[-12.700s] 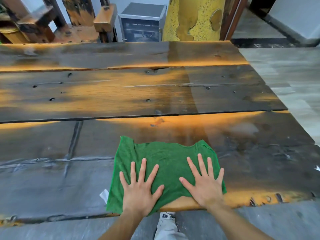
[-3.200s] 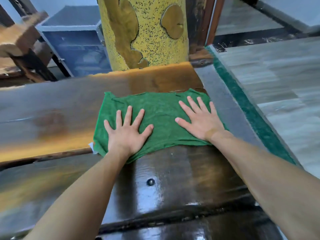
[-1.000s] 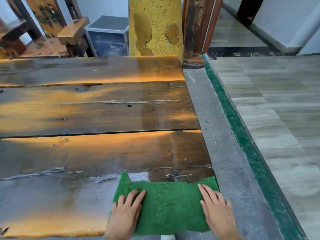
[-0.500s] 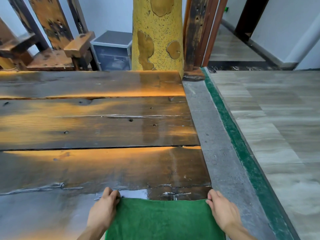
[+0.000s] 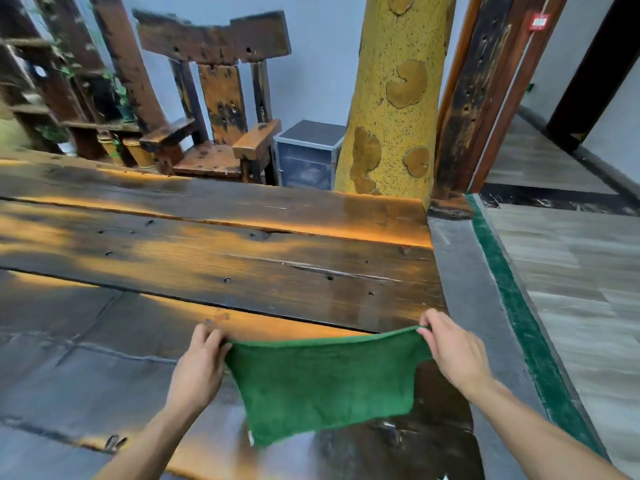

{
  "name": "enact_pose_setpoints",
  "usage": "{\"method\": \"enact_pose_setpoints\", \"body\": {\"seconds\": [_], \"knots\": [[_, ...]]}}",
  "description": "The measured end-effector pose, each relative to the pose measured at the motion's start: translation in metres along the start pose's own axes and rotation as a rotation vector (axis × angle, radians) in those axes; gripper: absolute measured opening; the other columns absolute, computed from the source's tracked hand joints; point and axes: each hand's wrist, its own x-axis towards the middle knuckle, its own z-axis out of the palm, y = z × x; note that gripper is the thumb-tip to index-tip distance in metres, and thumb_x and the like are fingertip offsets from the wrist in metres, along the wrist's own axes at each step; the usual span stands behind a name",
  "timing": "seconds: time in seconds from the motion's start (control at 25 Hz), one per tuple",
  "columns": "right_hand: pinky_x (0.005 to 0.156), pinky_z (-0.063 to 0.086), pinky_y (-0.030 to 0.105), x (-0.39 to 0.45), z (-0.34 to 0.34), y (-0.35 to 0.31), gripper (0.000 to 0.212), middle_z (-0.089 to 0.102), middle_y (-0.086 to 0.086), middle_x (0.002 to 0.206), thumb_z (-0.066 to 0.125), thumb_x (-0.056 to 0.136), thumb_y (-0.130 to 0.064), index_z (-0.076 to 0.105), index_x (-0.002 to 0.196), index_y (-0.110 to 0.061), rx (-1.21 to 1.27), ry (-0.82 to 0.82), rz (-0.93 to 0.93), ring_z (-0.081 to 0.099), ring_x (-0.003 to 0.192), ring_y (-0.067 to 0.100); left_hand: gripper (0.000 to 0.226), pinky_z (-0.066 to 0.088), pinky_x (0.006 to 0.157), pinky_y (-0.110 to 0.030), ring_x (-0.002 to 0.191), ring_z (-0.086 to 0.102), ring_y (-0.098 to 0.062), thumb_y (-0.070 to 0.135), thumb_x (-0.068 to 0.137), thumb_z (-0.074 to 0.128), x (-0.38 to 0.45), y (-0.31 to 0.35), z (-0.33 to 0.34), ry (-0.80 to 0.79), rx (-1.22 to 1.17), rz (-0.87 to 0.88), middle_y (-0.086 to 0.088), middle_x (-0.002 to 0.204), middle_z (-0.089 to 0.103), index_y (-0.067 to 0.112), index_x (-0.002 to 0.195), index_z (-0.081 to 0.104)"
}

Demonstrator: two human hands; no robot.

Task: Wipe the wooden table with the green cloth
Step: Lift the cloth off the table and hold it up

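Two hands: both grip one green terry cloth [image 5: 325,386] by its upper corners, above the dark, glossy wooden plank table [image 5: 221,258].
Left hand [image 5: 199,368]: fingers and thumb curl together on the cloth's top left corner, pinching it; the forearm runs down to the bottom edge of the view.
Right hand [image 5: 453,355]: fingers and thumb clamp the top right corner, held a little higher than the left one; the forearm leaves at the bottom right.
Cloth: stretched between the two hands, its top edge sagging slightly in the middle; the body hangs down over the near right part of the table. Whether the lower hem touches the table I cannot tell.
Table: long rough planks with dark seams, small round holes and orange streaks of reflected light; the cloth is in front of its nearest plank, close to the table's right end.
Behind the table: a rustic dark wooden armchair [image 5: 221,109] stands past the far edge, with a small grey glass-fronted cabinet [image 5: 308,157] beside it.
Far right corner of the table: a yellow speckled column with brown patches [image 5: 398,91] rises just behind it.
Right of the table: a grey floor strip edged by a green band [image 5: 512,306].
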Motion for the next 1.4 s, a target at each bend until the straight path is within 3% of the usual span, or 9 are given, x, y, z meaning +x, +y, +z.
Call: {"method": "enact_pose_setpoints", "body": {"seconds": [0.16, 0.28, 0.52, 0.76, 0.92, 1.08, 1.24, 1.4], "knots": [[0.06, 0.036, 0.031, 0.057, -0.051, -0.073, 0.006, 0.062, -0.004, 0.104, 0.048, 0.105, -0.032, 0.045, 0.104, -0.027, 0.083, 0.155, -0.126, 0.051, 0.067, 0.022, 0.01, 0.049, 0.065, -0.04, 0.075, 0.057, -0.031, 0.013, 0.101, 0.056, 0.022, -0.004, -0.087, 0.25, 0.033, -0.015, -0.002, 0.102, 0.044, 0.008, 0.107, 0.062], [0.058, 0.038, 0.029, 0.095, -0.084, -0.138, 0.005, 0.062, -0.001, 0.101, 0.05, 0.104, -0.029, 0.049, 0.103, -0.024, 0.168, 0.258, -0.253, 0.051, 0.069, 0.019, 0.015, 0.05, 0.07, -0.045, 0.08, 0.057, -0.034, 0.013, 0.102, 0.055, 0.032, -0.017, -0.154, 0.396, 0.097, -0.079, -0.009, 0.105, 0.047, 0.004, 0.109, 0.063], [0.066, 0.042, 0.029, 0.137, -0.122, -0.29, 0.007, 0.06, -0.002, 0.104, 0.05, 0.105, -0.03, 0.046, 0.1, -0.027, 0.287, 0.283, -0.516, 0.049, 0.076, 0.017, 0.019, 0.047, 0.077, -0.046, 0.089, 0.057, -0.037, 0.017, 0.103, 0.053, 0.003, -0.064, -0.271, 0.641, 0.21, -0.287, -0.01, 0.109, 0.045, 0.003, 0.112, 0.063], [0.068, 0.038, 0.033, 0.116, -0.112, -0.454, 0.01, 0.063, 0.001, 0.111, 0.05, 0.105, -0.029, 0.056, 0.106, -0.022, 0.387, 0.204, -0.734, 0.06, 0.088, 0.027, 0.016, 0.048, 0.076, -0.047, 0.087, 0.054, -0.033, 0.015, 0.103, 0.053, -0.091, -0.141, -0.371, 0.765, 0.329, -0.441, -0.003, 0.104, 0.041, 0.005, 0.11, 0.063], [0.068, 0.044, 0.032, 0.074, -0.097, -0.565, 0.01, 0.063, 0.0, 0.108, 0.052, 0.104, -0.031, 0.057, 0.105, -0.023, 0.443, 0.178, -0.867, 0.063, 0.091, 0.026, 0.017, 0.051, 0.066, -0.049, 0.086, 0.057, -0.035, 0.017, 0.102, 0.055, -0.176, -0.196, -0.428, 0.716, 0.509, -0.47, -0.009, 0.108, 0.047, 0.005, 0.111, 0.062], [0.068, 0.051, 0.036, 0.031, -0.084, -0.673, 0.009, 0.063, 0.002, 0.106, 0.053, 0.103, -0.03, 0.058, 0.104, -0.022, 0.49, 0.159, -0.978, 0.063, 0.089, 0.026, 0.018, 0.041, 0.063, -0.04, 0.085, 0.056, -0.03, 0.02, 0.103, 0.052, -0.243, -0.247, -0.475, 0.728, 0.575, -0.567, -0.01, 0.111, 0.049, 0.006, 0.109, 0.061], [0.061, 0.038, 0.03, 0.004, -0.073, -0.763, 0.009, 0.06, 0.001, 0.101, 0.054, 0.103, -0.028, 0.058, 0.103, -0.02, 0.506, 0.164, -1.049, 0.054, 0.082, 0.019, 0.019, 0.042, 0.068, -0.039, 0.088, 0.05, -0.022, 0.027, 0.105, 0.047, -0.274, -0.293, -0.51, 0.801, 0.56, -0.685, 0.005, 0.107, 0.038, 0.013, 0.111, 0.059], [0.062, 0.041, 0.031, -0.001, -0.052, -0.843, 0.01, 0.06, 0.002, 0.099, 0.054, 0.103, -0.028, 0.058, 0.102, -0.019, 0.527, 0.183, -1.089, 0.056, 0.08, 0.022, 0.021, 0.042, 0.07, -0.039, 0.09, 0.05, -0.021, 0.029, 0.106, 0.044, -0.277, -0.342, -0.539, 0.858, 0.551, -0.818, 0.003, 0.109, 0.04, 0.015, 0.111, 0.059]]}}
